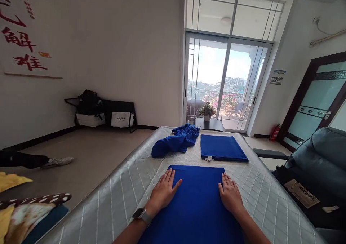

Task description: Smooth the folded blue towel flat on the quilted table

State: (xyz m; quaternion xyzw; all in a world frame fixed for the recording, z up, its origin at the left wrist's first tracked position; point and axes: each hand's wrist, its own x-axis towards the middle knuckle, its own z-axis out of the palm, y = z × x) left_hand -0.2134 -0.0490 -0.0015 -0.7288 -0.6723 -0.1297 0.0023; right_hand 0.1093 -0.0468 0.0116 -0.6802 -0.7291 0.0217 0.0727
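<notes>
A blue cloth [198,200], folded into a flat rectangle, lies right in front of me on the quilted silver-grey table cover [121,190]. On its left edge rests my left hand [164,189], flat with the thumb apart and a watch on the wrist. My right hand [230,193] lies flat along the opposite edge, fingers stretched forward. Neither hand grips anything. Beyond the right hand is a second neatly folded blue cloth [223,147] with a small white tag. Left of that sits a crumpled blue cloth [177,140] in a loose heap.
A dark armchair [324,161] stands close on the right. At lower left are folded patterned fabrics [35,215], with a person's leg and shoe [58,162] behind them. A potted plant [207,110] stands past the table's far end, before glass sliding doors [208,71].
</notes>
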